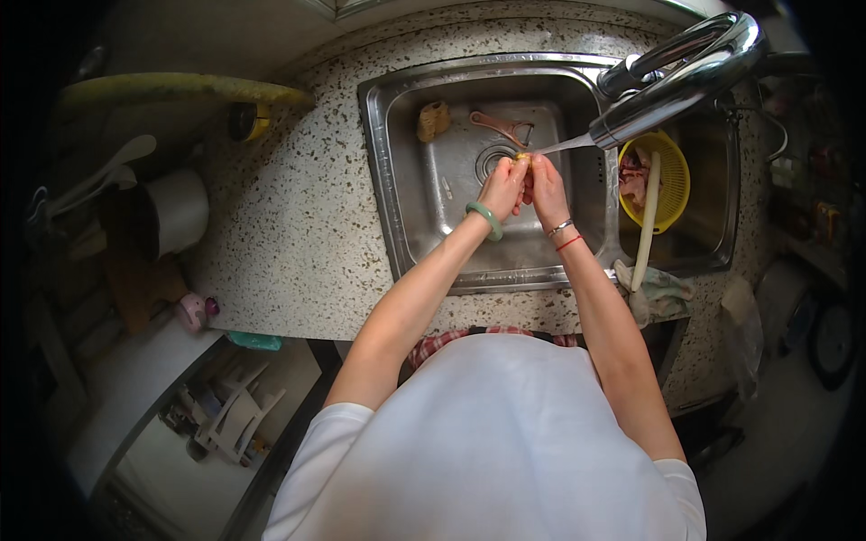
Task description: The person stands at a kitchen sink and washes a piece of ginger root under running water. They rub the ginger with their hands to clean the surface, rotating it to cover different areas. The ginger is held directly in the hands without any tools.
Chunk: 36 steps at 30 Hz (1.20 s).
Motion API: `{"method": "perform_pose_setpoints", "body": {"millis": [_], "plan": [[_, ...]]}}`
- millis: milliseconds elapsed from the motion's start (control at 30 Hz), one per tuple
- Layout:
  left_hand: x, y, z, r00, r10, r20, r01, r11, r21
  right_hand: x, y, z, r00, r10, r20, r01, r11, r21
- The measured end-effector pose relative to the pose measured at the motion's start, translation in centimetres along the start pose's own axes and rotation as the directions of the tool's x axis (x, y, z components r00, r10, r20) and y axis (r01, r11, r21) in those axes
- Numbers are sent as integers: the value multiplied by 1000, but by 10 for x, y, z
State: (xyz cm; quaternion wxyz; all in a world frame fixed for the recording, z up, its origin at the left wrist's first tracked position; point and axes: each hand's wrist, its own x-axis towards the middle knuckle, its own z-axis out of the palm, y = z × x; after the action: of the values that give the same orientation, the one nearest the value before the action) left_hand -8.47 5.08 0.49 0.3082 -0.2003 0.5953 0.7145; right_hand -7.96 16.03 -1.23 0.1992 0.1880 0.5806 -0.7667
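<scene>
Over the larger basin of the steel sink (397,180), my left hand (502,187) and my right hand (545,191) meet at the fingertips. Both are closed around a small yellowish piece (523,157), too small and covered to name. Water runs from the chrome faucet (667,86) onto the fingertips. A green bangle (485,219) circles my left wrist; a metal bracelet and a red string are on my right. Beyond my hands, on the basin floor, lie a peeler (501,125) with a copper-coloured handle and a light brown, knobbly piece (434,121), perhaps ginger root.
In the smaller basin sits a yellow colander (675,185) with raw meat (633,180). A long pale stalk (648,225) leans across its rim toward a cloth (663,290) at the sink's front edge. Pots and utensils stand left of the speckled counter (298,225).
</scene>
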Motion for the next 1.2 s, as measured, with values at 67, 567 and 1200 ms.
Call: {"method": "perform_pose_setpoints", "body": {"millis": [67,567,1200], "plan": [[6,-1,-5,996,-70,49,75,992,-103,-3,-4,4,997,-83,-4,82,992,-100],[2,-9,-10,907,422,5,-369,787,494,-6,-25,9,942,334,24,-334,937,97],[3,-4,-8,950,281,133,-308,912,272,-1,-14,-7,946,325,11,-324,942,90]]}}
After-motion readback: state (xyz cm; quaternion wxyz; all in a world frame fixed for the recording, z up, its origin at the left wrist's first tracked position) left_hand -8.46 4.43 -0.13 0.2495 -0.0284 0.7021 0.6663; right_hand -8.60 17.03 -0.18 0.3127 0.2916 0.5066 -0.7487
